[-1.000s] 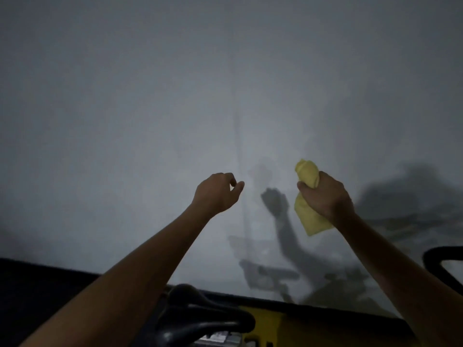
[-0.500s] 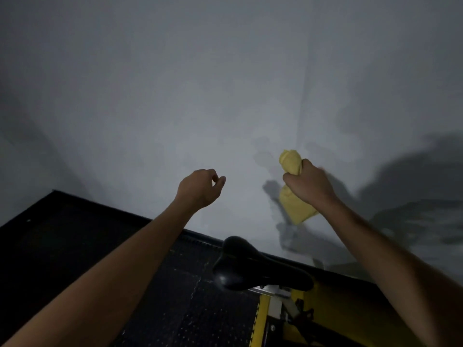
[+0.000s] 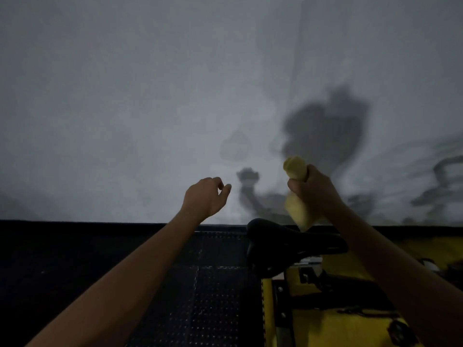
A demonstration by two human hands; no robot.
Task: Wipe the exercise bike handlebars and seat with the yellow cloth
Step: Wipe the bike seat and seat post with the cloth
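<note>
Both arms reach forward at about chest height, well apart from each other, with bare wall behind them and free air between the hands. The right hand (image 3: 315,194) is clenched around the yellow cloth (image 3: 297,191), which is rolled into a bundle: one end sticks up above the fist, the other hangs below it. That lower end hangs just above the rear of the black seat (image 3: 290,242), in front of it in the view (whether it touches cannot be told). The left hand (image 3: 206,199) grasps nothing; its fingers curl loosely with the thumb near the fingertips.

The seat sits low and centre-right, its nose pointing right, mounted on the yellow frame (image 3: 350,324) of the bike. Left of the seat the black rubber floor mat (image 3: 195,284), dotted in a grid pattern, runs out to a straight edge where it meets the grey wall (image 3: 125,108). The light is dim, and dark shadows of the arms and the bike fall on the wall to the right.
</note>
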